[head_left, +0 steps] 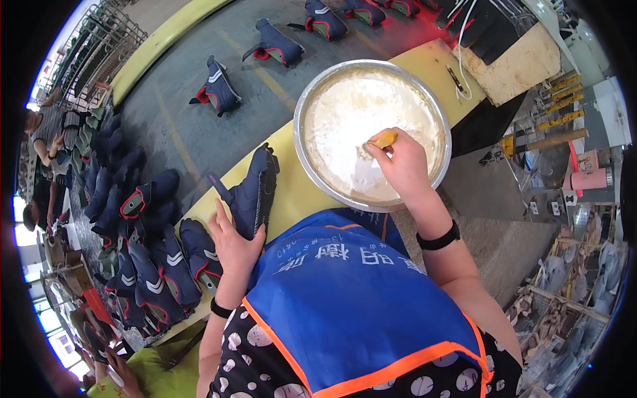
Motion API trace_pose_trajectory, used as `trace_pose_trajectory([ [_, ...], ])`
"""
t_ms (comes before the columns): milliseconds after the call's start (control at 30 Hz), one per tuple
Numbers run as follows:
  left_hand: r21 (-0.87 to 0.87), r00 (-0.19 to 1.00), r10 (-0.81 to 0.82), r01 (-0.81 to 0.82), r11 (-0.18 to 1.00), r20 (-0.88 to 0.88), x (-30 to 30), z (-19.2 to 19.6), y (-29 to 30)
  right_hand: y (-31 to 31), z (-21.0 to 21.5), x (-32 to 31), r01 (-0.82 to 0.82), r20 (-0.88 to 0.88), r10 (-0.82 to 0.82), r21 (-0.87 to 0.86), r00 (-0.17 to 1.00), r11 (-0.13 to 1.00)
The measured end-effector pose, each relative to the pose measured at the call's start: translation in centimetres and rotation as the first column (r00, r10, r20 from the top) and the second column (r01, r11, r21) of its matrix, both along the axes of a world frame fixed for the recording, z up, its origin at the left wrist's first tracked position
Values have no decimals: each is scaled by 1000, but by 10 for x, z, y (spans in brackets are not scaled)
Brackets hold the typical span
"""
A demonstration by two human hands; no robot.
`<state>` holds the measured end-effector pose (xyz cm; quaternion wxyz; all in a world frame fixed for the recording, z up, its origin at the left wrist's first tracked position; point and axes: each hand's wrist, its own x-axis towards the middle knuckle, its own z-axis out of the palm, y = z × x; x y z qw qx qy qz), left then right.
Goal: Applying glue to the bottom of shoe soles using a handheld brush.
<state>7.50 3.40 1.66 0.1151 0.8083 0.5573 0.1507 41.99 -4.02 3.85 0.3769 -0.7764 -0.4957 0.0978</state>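
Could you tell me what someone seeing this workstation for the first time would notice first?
Most striking is the big round metal basin of white paste at top centre, where the right hand dips a yellow-handled brush. Just left of it, the left hand grips a dark blue shoe upper on the yellow table edge. More dark blue uppers lie piled at the far left and spaced along the grey conveyor above.

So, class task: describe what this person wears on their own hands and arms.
Both forearms are bare, with no gloves on the left hand or right hand. Each wrist carries a black band. A blue apron with orange trim covers a black, white-spotted top.
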Motion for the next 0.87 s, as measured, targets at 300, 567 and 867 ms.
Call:
trace_pose_trajectory([
  [300,-337,985,45,14,941,169,-6,-30,28,3,38,-1,66,-318,31,289,948,955],
  [567,-760,519,557,491,427,648,0,27,37,2,-1,-2,11,55,-7,-77,998,997],
  [867,-840,726,431,507,192,536,36,80,45,-8,49,23,57,206,-89,160,974,986],
])
